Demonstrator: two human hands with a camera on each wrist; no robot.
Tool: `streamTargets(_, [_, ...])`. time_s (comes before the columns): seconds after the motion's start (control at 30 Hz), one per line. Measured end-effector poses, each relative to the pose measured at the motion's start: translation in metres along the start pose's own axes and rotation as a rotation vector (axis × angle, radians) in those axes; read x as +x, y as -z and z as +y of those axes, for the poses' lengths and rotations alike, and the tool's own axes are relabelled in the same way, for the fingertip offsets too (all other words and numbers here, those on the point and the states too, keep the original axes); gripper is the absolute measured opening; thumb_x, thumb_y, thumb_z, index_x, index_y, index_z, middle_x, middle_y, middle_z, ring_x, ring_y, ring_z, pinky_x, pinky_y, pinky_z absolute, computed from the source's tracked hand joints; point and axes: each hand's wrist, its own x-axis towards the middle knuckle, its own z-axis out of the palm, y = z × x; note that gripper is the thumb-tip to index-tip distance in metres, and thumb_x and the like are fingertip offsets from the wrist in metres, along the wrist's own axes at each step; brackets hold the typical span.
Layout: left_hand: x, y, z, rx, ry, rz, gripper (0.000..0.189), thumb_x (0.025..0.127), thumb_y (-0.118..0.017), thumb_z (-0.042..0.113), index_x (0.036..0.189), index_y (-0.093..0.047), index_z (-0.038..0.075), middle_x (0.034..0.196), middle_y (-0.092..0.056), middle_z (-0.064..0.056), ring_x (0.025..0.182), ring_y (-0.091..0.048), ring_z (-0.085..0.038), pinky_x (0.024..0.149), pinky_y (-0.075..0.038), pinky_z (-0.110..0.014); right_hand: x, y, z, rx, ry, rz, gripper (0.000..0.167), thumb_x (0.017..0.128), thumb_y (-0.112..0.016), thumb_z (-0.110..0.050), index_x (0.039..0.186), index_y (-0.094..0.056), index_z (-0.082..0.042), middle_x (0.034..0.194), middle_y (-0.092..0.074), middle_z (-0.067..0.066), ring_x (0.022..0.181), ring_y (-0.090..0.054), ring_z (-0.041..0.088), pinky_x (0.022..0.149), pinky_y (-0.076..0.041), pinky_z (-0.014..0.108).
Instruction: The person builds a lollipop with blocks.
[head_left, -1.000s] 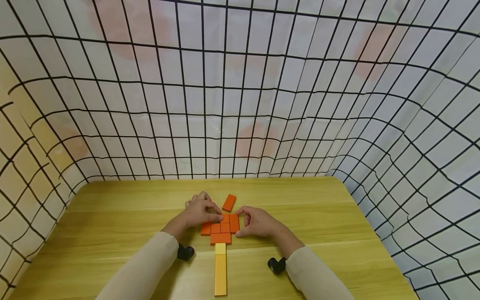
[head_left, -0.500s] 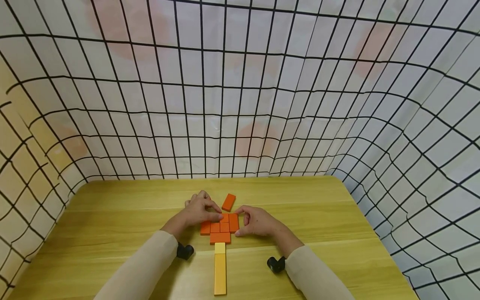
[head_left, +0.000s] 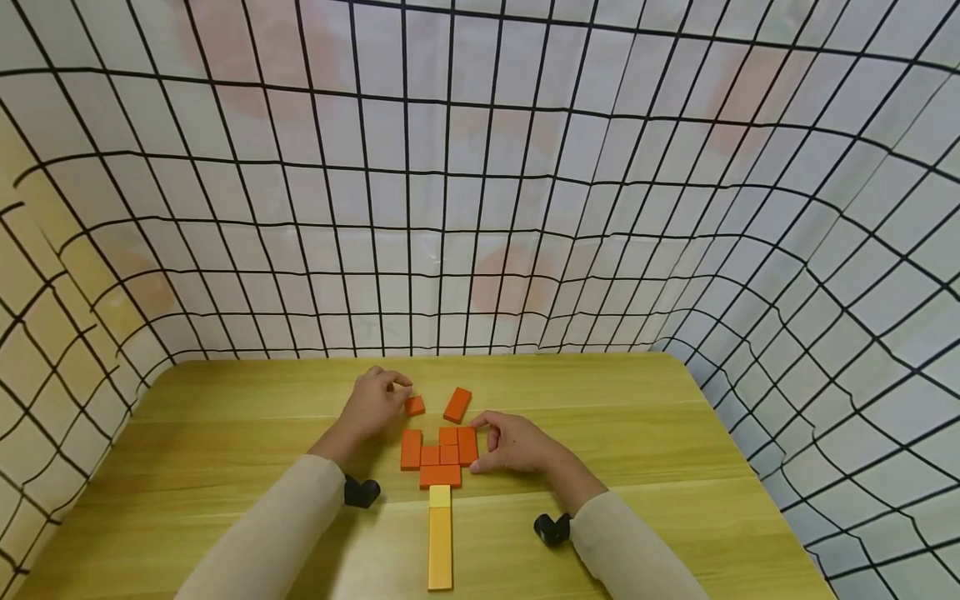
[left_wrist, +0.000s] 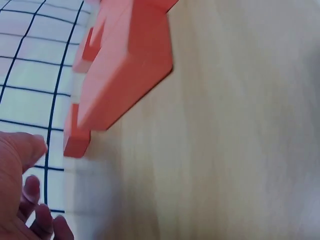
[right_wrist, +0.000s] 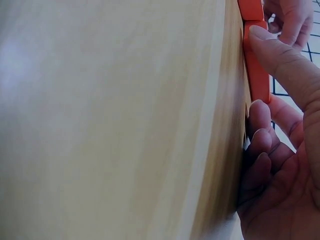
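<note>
My left hand (head_left: 372, 402) is at the far left of the block layout, its fingers beside a small loose orange block (head_left: 415, 406). In the left wrist view, a gap shows between the thumb (left_wrist: 31, 149) and the nearest small block (left_wrist: 76, 134). My right hand (head_left: 517, 444) pinches an upright orange rectangular block (head_left: 467, 447) end to end, thumb at the near end and index finger at the far end. Left of that block, small orange blocks (head_left: 448, 454) lie against each other, with another upright orange block (head_left: 411, 450) at the left side.
A wide orange block (head_left: 440, 476) lies below the small ones, then a yellow square (head_left: 440, 497) and a long yellow block (head_left: 441, 548). One orange block (head_left: 457, 405) lies tilted behind. Black wire mesh (head_left: 480, 250) rises around the wooden table (head_left: 637, 467).
My left hand has moved away and to the left from the layout, uncovering the left upright block and the small loose block. My right hand has stayed in place.
</note>
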Motion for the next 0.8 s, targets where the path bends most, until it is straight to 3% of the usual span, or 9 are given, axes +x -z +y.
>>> streamTargets(0.13, [0.0014,0.0053,-0.0059,0.069,-0.021,0.005,0.022,0.102,-0.064,0.027,0.113,-0.076,0.012,0.107,-0.065,-0.009,0.098,-0.056,-0.027,0.094,-0.042,-0.046,0.0001,-0.0001,0.0004,0.006,-0.004,0.0,0.06,0.079,-0.09,-0.03,0.13,-0.061,-0.02,0.083,-0.057,-0.001,0.069,-0.048,0.014,0.063,-0.042,0.028])
streamTargets(0.3, [-0.0007,0.0065,-0.01,0.099,-0.008,-0.031,0.023,0.101,-0.065,0.03,0.111,-0.079,0.016,0.105,-0.07,-0.007,0.099,-0.055,-0.026,0.092,-0.039,-0.049,0.0006,-0.0001,0.0007,0.007,-0.006,-0.003,0.059,0.08,-0.09,-0.03,0.13,-0.061,-0.02,0.083,-0.057,-0.001,0.069,-0.048,0.014,0.064,-0.043,0.028])
streamTargets(0.43, [-0.0038,0.0077,-0.0088,0.092,0.02,-0.059,0.021,0.099,-0.067,0.035,0.095,-0.08,0.018,0.102,-0.07,-0.004,0.101,-0.052,-0.028,0.088,-0.038,-0.051,0.0015,-0.0004,0.0016,-0.005,-0.004,0.0,0.059,0.079,-0.09,-0.031,0.13,-0.061,-0.02,0.083,-0.057,-0.001,0.069,-0.048,0.014,0.065,-0.043,0.028])
streamTargets(0.6, [-0.0033,0.01,-0.0048,0.098,0.038,-0.12,0.03,0.097,-0.068,0.041,0.077,-0.072,0.019,0.084,-0.065,0.001,0.086,-0.052,-0.024,0.086,-0.034,-0.048,0.002,-0.0003,0.0023,-0.011,-0.002,0.001,0.06,0.079,-0.09,-0.031,0.13,-0.061,-0.02,0.083,-0.057,-0.001,0.069,-0.049,0.013,0.064,-0.044,0.028])
streamTargets(0.67, [-0.0025,0.0092,-0.0037,0.096,0.035,-0.13,0.027,0.097,-0.068,0.042,0.083,-0.072,0.019,0.084,-0.065,0.002,0.083,-0.055,-0.022,0.086,-0.033,-0.048,0.002,-0.0002,0.0024,-0.009,-0.003,0.001,0.06,0.079,-0.09,-0.031,0.13,-0.061,-0.02,0.083,-0.057,-0.001,0.069,-0.049,0.014,0.064,-0.044,0.028])
streamTargets(0.8, [-0.0023,0.0052,-0.0028,0.095,0.01,-0.148,0.023,0.098,-0.067,0.039,0.114,-0.076,0.023,0.096,-0.069,0.0,0.093,-0.054,-0.023,0.086,-0.032,-0.048,0.0021,-0.0001,0.0024,-0.01,0.0,0.0,0.06,0.079,-0.09,-0.031,0.13,-0.061,-0.02,0.082,-0.058,-0.001,0.068,-0.049,0.014,0.064,-0.043,0.028])
